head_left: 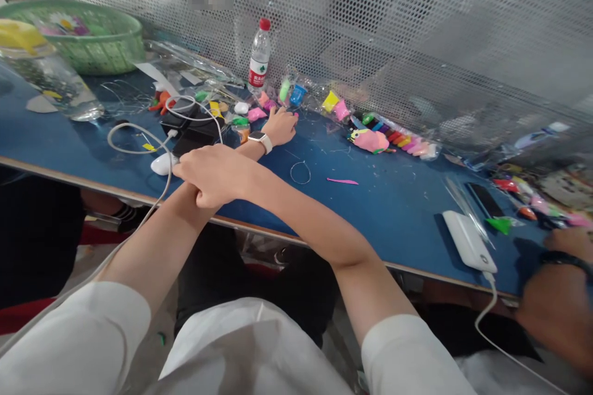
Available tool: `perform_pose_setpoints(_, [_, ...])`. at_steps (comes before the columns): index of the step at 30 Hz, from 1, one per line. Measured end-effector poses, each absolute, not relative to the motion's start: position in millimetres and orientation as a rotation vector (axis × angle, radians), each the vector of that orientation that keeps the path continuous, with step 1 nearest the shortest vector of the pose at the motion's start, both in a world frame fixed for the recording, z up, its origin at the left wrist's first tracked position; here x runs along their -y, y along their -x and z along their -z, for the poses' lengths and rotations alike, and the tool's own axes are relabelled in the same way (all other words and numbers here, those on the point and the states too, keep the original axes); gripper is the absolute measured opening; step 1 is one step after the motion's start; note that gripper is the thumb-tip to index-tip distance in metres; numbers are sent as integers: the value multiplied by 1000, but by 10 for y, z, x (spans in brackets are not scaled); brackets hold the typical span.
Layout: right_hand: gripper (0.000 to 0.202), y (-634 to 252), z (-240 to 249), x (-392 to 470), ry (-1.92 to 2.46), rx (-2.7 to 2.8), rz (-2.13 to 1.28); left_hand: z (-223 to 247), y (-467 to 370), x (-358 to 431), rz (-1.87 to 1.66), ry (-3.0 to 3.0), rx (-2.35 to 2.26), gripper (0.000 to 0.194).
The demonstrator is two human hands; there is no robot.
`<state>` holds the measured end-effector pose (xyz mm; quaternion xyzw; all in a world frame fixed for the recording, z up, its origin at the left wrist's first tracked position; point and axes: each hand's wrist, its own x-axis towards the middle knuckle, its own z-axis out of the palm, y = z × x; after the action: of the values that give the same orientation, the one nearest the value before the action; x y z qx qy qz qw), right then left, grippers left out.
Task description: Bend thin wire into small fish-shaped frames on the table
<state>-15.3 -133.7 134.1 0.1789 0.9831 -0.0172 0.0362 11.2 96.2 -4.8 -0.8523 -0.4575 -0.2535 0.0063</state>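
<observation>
My arms are crossed over the blue table. My left hand (280, 126), with a watch (258, 137) at its wrist, rests near the clay packets; its fingertips pinch a small pink piece (296, 116). My right hand (215, 176) lies across my left forearm (169, 231), fingers bent round it, close to a white rounded object (162, 164) with a cable in front. Nearest my left hand are a pink packet (256, 114) and a blue packet (297, 95). To the right lie a thin ring (300, 173) and a pink modelling tool (343, 181).
A bottle (260, 58), green basket (106, 43) and yellow-lidded jug (50, 74) stand along the back. Black boxes (197, 136) and cables lie left. Rightward are a pink clay figure (370, 141), a white power bank (467, 241) and another person's hand (572, 244).
</observation>
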Motion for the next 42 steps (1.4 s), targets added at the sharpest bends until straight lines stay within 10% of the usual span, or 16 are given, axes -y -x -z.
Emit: perform_pose_setpoints(42, [8, 134, -1383, 1335, -313, -3013, 121, 58, -75, -943, 790, 2702, 1471, 28])
